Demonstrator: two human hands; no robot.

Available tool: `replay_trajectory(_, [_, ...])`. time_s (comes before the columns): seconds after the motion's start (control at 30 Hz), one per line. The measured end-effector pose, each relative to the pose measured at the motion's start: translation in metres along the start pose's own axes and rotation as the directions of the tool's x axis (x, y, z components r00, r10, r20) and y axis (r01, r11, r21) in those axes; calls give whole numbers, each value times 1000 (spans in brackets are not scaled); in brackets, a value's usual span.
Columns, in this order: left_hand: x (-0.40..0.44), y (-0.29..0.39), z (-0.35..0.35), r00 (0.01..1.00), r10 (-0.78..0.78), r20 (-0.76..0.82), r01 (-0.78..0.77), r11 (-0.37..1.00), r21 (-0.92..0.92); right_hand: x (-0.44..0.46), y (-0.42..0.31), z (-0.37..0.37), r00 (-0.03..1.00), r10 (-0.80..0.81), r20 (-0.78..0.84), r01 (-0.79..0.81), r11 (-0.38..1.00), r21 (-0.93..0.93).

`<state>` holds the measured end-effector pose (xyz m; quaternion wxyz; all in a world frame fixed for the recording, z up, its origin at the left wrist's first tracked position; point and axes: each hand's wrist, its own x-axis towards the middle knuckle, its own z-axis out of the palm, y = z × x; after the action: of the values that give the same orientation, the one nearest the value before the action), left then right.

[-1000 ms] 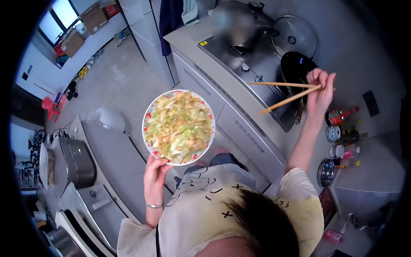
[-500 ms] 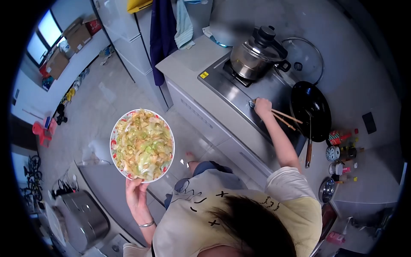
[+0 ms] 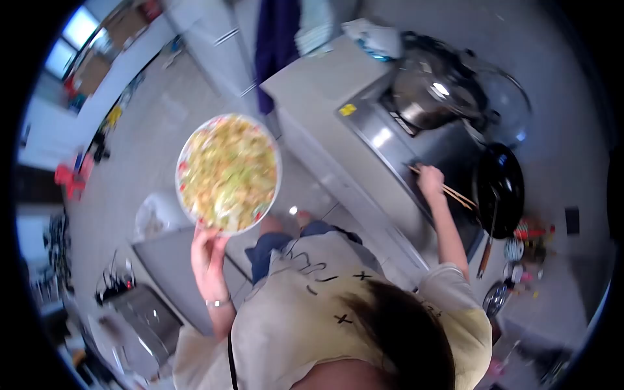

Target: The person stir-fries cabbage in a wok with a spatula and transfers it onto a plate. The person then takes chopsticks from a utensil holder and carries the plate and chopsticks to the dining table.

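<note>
My left hand (image 3: 209, 250) is closed on the near edge of a white plate (image 3: 182, 170) with red marks on its rim. Cooked chopped cabbage (image 3: 229, 174) is heaped on this plate, which is held up over the floor. Out to the right, my right hand (image 3: 430, 181) grips a pair of wooden chopsticks (image 3: 460, 197) above the front of the gas stove (image 3: 382, 138). The chopsticks' ends point toward a black wok (image 3: 502, 185), and a ladle or spatula with a wooden handle (image 3: 485, 259) rests in it.
On the stove's far burner stands a steel pot (image 3: 422, 97), with a glass lid (image 3: 513, 107) behind it. Condiment bottles (image 3: 530, 229) line the counter right of the wok. A cabinet front (image 3: 331, 162) runs beside me. At lower left is a metal box-shaped appliance (image 3: 146, 322).
The view has shifted and blurred. In it, the plate has risen, tipped more toward the camera, and the stove with my right hand sits farther right and lower. Both hands keep their holds.
</note>
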<state>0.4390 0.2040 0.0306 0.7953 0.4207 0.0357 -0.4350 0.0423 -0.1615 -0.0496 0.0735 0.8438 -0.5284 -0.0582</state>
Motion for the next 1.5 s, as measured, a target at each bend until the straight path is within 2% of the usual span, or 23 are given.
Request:
replay_trajectory(0.03, [7, 1, -1, 1000, 5, 13, -5, 1000, -20, -2, 4, 2, 999, -50, -10, 50, 999, -12])
replay_trajectory(0.1, [16, 9, 13, 1000, -13, -11, 13, 997, -73, -7, 5, 4, 995, -10, 94, 16, 998, -61])
replay_trajectory(0.13, [22, 13, 12, 1000, -21, -4, 20, 995, -96, -11, 4, 0, 998, -20, 61, 24, 997, -69])
replay_trajectory(0.33, [71, 49, 12, 1000, -22, 1, 22, 997, -74, -5, 9, -9, 971, 11, 239, 20, 992, -125])
replay_trajectory(0.37, [83, 60, 4, 1000, -16, -1, 16, 997, -81, -6, -7, -17, 967, 37, 250, -3, 991, -132])
replay_trajectory(0.43, [112, 90, -15, 1000, -5, -13, 4, 997, -81, -7, -38, -18, 994, 1, 109, 11, 994, -105])
replay_trajectory(0.5, [131, 119, -29, 999, 6, -41, -8, 998, -59, -5, -91, -35, 998, 50, 50, -48, 998, -39])
replay_trajectory(0.53, [141, 137, -36, 999, 19, -46, -22, 998, -65, -3, -123, -40, 994, 32, 108, -31, 999, -10])
replay_trajectory(0.57, [133, 125, -28, 998, 6, -61, -9, 999, -44, -12, -115, -38, 982, 17, 190, -21, 1000, 19])
replay_trajectory(0.6, [155, 155, -55, 998, 11, -55, -14, 999, -48, 1, -174, -48, 970, -10, 245, 19, 999, -32])
replay_trajectory(0.63, [167, 173, -67, 999, 19, -46, -21, 999, -44, 9, -217, -59, 961, -59, 270, 29, 993, 112])
replay_trajectory(0.77, [200, 244, -108, 994, 50, -96, -53, 998, -31, 44, -351, -56, 919, -175, 354, 137, 982, 129])
replay_trajectory(0.8, [194, 226, -91, 994, 52, -94, -53, 999, -8, 51, -336, -49, 896, -212, 390, 163, 974, 155])
replay_trajectory(0.83, [210, 264, -114, 993, 72, -91, -74, 997, -15, 63, -388, -66, 891, -256, 375, 195, 961, 193])
replay_trajectory(0.93, [239, 309, -135, 984, 120, -132, -125, 992, -31, 103, -461, -94, 829, -410, 381, 279, 893, 353])
replay_trajectory(1.03, [257, 328, -147, 972, 157, -175, -174, 981, -82, 149, -518, -125, 761, -406, 507, 178, 881, 438])
replay_trajectory(1.07, [268, 348, -157, 963, 171, -207, -193, 977, -87, 169, -546, -127, 773, -443, 454, 282, 881, 380])
replay_trajectory(1.17, [297, 400, -187, 935, 230, -271, -275, 951, -141, 241, -644, -152, 746, -478, 464, 309, 865, 395])
replay_trajectory(1.23, [313, 434, -202, 898, 283, -338, -349, 924, -154, 298, -719, -175, 688, -558, 464, 415, 827, 379])
replay_trajectory(1.27, [299, 433, -183, 880, 311, -359, -384, 910, -153, 318, -717, -193, 676, -588, 444, 437, 805, 401])
replay_trajectory(1.37, [315, 485, -231, 785, 380, -490, -516, 838, -177, 384, -872, -246, 650, -655, 386, 488, 749, 449])
replay_trajectory(1.47, [312, 532, -253, 663, 386, -641, -622, 760, -187, 425, -1019, -311, 481, -871, 105, 843, 492, 219])
replay_trajectory(1.5, [295, 514, -220, 635, 414, -652, -658, 732, -176, 432, -1004, -336, 418, -908, -40, 905, 412, 107])
